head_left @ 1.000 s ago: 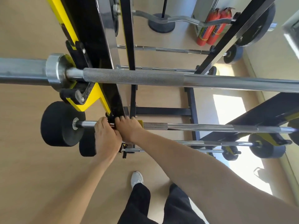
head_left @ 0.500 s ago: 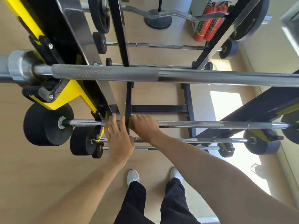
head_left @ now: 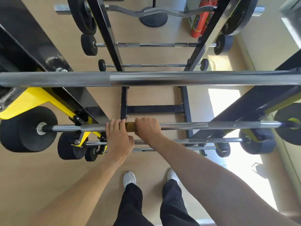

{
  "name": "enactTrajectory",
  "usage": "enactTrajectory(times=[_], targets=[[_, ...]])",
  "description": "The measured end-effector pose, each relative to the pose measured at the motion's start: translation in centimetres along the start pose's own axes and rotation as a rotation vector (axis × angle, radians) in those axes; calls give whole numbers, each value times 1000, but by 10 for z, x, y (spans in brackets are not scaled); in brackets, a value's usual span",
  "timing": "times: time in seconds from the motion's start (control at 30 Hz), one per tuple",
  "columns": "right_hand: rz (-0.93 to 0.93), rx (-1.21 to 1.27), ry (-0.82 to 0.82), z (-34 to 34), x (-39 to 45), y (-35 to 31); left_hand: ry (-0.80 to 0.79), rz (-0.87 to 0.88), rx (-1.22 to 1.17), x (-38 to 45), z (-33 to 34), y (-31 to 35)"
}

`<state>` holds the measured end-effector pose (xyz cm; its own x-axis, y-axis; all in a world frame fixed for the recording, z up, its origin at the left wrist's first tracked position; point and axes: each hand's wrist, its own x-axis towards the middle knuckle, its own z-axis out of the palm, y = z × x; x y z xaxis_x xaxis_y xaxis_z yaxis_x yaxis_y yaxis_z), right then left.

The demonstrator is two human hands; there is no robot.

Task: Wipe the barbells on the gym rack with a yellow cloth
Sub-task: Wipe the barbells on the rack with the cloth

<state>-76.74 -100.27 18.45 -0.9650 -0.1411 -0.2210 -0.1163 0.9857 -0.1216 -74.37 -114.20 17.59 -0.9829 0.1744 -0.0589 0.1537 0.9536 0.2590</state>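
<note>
Right hand (head_left: 146,128) clenches the yellow cloth (head_left: 130,127) round the barbell (head_left: 187,125) — left hand (head_left: 118,137) grips alongside.

Your single head camera looks steeply down, near the rack's barbells (head_left: 179,125), feet at six o'clock

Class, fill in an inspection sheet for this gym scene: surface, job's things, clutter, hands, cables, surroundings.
Surface: tan floor, sunlit patch at right.
Job's things: yellow cloth wrapped on the fixed-weight barbell across the rack.
Clutter: nothing seen.
Hands: left hand grips the barbell beside the cloth; right hand grips the cloth on the bar.
Cables: nothing seen.
Surroundings: long barbell above, more barbells, curl bar, red extinguishers.
</note>
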Motion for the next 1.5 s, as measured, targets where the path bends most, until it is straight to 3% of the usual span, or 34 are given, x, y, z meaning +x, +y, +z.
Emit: enactTrajectory(times=[0.47,0.9,1.27,1.37,1.5], targets=[[-40,-50,-25,-9,-54,130,-66,-144,127,-10,18,65],[91,-117,-126,-25,-109,251,-159,17,113,-13,35,166],[161,-90,81,-12,-159,329,-174,46,120,-16,41,196],[174,-98,69,-7,-177,338,-120,91,46,-21,44,209],[264,-123,109,3,-194,318,105,258,-379,-44,50,232]])
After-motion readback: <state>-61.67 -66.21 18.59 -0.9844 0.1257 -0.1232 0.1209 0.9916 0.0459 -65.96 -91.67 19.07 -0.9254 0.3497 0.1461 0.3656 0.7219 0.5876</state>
